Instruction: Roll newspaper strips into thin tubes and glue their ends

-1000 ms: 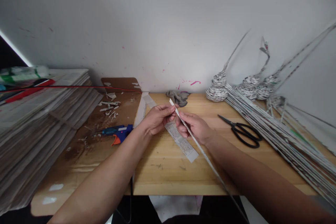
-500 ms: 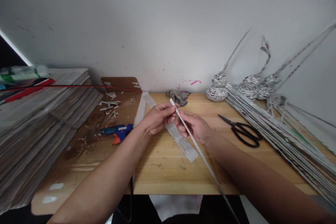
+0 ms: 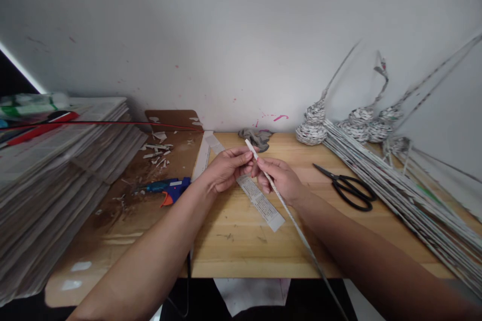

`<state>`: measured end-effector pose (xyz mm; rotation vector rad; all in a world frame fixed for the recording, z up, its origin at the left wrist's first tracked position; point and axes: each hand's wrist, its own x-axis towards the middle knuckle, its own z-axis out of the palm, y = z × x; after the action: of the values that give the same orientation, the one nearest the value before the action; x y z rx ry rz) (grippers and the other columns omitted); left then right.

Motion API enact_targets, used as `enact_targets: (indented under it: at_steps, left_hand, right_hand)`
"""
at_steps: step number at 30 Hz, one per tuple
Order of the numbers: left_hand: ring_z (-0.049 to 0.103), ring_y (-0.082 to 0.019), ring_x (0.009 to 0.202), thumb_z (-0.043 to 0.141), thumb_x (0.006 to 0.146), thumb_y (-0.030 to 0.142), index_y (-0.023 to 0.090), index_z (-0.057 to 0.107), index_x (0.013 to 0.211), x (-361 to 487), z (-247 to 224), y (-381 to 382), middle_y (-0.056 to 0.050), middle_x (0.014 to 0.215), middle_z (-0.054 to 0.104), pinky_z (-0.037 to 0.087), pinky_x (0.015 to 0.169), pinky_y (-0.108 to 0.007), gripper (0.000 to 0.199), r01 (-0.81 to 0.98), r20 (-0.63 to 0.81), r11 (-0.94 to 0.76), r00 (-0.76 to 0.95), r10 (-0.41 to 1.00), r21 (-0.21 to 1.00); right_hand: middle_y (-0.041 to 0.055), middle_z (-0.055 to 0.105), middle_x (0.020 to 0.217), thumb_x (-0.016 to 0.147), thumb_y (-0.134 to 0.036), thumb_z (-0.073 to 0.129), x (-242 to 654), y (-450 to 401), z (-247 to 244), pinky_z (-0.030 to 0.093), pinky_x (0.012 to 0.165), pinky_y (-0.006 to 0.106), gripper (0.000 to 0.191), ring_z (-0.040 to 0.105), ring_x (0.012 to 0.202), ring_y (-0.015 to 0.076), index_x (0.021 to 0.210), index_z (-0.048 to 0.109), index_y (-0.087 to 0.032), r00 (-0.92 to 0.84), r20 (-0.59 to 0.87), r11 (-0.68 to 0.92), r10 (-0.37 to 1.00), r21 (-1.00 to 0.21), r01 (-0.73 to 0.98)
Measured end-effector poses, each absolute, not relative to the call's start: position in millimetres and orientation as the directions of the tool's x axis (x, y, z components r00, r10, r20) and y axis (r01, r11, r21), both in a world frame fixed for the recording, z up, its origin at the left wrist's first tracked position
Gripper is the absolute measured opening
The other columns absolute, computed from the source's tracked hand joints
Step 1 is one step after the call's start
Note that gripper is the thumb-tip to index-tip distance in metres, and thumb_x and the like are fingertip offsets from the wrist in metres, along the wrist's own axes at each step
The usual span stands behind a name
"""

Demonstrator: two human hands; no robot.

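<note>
A thin rolled newspaper tube [image 3: 291, 211] slants from between my hands down past the table's front edge. My left hand [image 3: 234, 166] pinches it close to its upper end, thumb on top. Just below, my right hand [image 3: 279, 176] grips the same tube between thumb and fingers. Under both hands a flat strip of printed newspaper [image 3: 260, 203] lies diagonally on the wooden table [image 3: 233, 256], its middle partly covered by my left hand. Behind my hands rests a crumpled grey cloth [image 3: 259, 138].
Left are a blue glue gun [image 3: 175, 190], paper scraps [image 3: 158, 153] and a tall newspaper stack [image 3: 68, 175]. Right are black-handled scissors [image 3: 352, 191], a bundle of paper tubes [image 3: 395, 200] and several woven paper gourd shapes [image 3: 312, 128]. A wall [image 3: 241, 50] stands behind.
My right hand has shifted slightly along the tube, and the tube's lower length has swung a little to the right. My left hand stays nearly in place.
</note>
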<state>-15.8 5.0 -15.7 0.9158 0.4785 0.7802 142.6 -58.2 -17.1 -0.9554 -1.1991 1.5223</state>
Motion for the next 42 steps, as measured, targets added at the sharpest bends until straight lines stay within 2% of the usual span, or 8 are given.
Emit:
enact_targets:
  at_steps: [3,9,17,21,25,31,38,42]
  left_hand:
    - [0.06,-0.009,0.059,0.084,0.068,0.026,0.013,0.072,0.1,-15.5,-14.8,4.1,-0.001,0.068,0.064,0.048,0.058,-0.02,0.036,-0.388,-0.043,0.368,0.637,0.77,0.845]
    - [0.058,-0.008,0.055,0.082,0.07,0.028,0.01,0.071,0.088,-14.2,-14.9,4.3,-0.001,0.065,0.063,0.047,0.055,-0.019,0.027,-0.359,-0.059,0.336,0.601,0.797,0.871]
    - [0.06,-0.009,0.062,0.081,0.071,0.024,0.012,0.072,0.101,-15.6,-15.3,4.4,-0.002,0.071,0.064,0.049,0.06,-0.019,0.033,-0.369,-0.037,0.347,0.637,0.77,0.862]
    - [0.06,-0.009,0.064,0.08,0.072,0.022,0.012,0.071,0.099,-15.6,-14.4,3.1,-0.001,0.071,0.063,0.048,0.062,-0.019,0.031,-0.37,-0.01,0.345,0.669,0.743,0.863]
    - [0.06,-0.01,0.063,0.081,0.07,0.024,0.012,0.07,0.094,-15.9,-13.5,2.5,-0.002,0.07,0.063,0.048,0.061,-0.02,0.029,-0.36,-0.017,0.339,0.663,0.748,0.869]
    - [0.061,-0.01,0.062,0.079,0.073,0.026,0.013,0.068,0.089,-16.3,-11.8,1.3,-0.002,0.068,0.064,0.047,0.063,-0.021,0.023,-0.361,0.029,0.312,0.693,0.721,0.879]
    - [0.06,-0.01,0.063,0.079,0.073,0.024,0.013,0.068,0.092,-15.7,-12.7,0.8,-0.001,0.07,0.064,0.047,0.062,-0.021,0.025,-0.375,0.017,0.319,0.67,0.743,0.871]
    - [0.059,-0.01,0.062,0.081,0.071,0.025,0.013,0.068,0.09,-15.5,-13.1,0.8,-0.001,0.069,0.064,0.047,0.062,-0.022,0.026,-0.374,0.009,0.321,0.663,0.748,0.87]
  right_hand:
    - [-0.0063,0.042,0.046,0.089,-0.051,0.054,142.8,-58.1,-17.7,0.029,0.039,0.02,0.038,0.036,0.037,0.0068,0.075,0.061,-0.016,-0.243,-0.034,-0.081,0.969,-0.98,-0.184]
    - [-0.0059,0.043,0.048,0.089,-0.052,0.055,140.8,-60.5,-17.2,0.03,0.04,0.02,0.041,0.037,0.039,0.0061,0.075,0.062,-0.015,-0.221,-0.04,-0.064,0.974,-0.993,-0.099]
    - [-0.0065,0.041,0.047,0.086,-0.053,0.058,144.9,-56.9,-18.2,0.024,0.037,0.02,0.038,0.033,0.038,0.0063,0.075,0.06,-0.016,-0.299,-0.134,-0.232,0.945,-0.919,-0.319]
    - [-0.0067,0.04,0.046,0.082,-0.052,0.063,145.1,-56.8,-16.3,0.021,0.037,0.02,0.037,0.031,0.037,0.006,0.073,0.059,-0.016,-0.346,-0.175,-0.312,0.922,-0.865,-0.393]
    - [-0.007,0.038,0.044,0.081,-0.049,0.063,144.2,-57.8,-12.5,0.017,0.037,0.022,0.034,0.031,0.035,0.0062,0.071,0.057,-0.017,-0.399,-0.212,-0.381,0.892,-0.827,-0.413]
    - [-0.0068,0.037,0.044,0.083,-0.048,0.062,143.1,-58.3,-10.7,0.016,0.038,0.023,0.034,0.031,0.035,0.0064,0.07,0.058,-0.017,-0.433,-0.194,-0.392,0.88,-0.813,-0.432]
    - [-0.007,0.034,0.042,0.086,-0.044,0.057,142.9,-59.4,-8.4,0.018,0.038,0.023,0.033,0.03,0.035,0.007,0.068,0.056,-0.017,-0.459,-0.185,-0.412,0.869,-0.783,-0.466]
    - [-0.007,0.033,0.044,0.087,-0.048,0.055,143.8,-59.3,-11.1,0.019,0.039,0.022,0.035,0.029,0.036,0.0072,0.07,0.056,-0.018,-0.48,-0.172,-0.406,0.86,-0.802,-0.438]
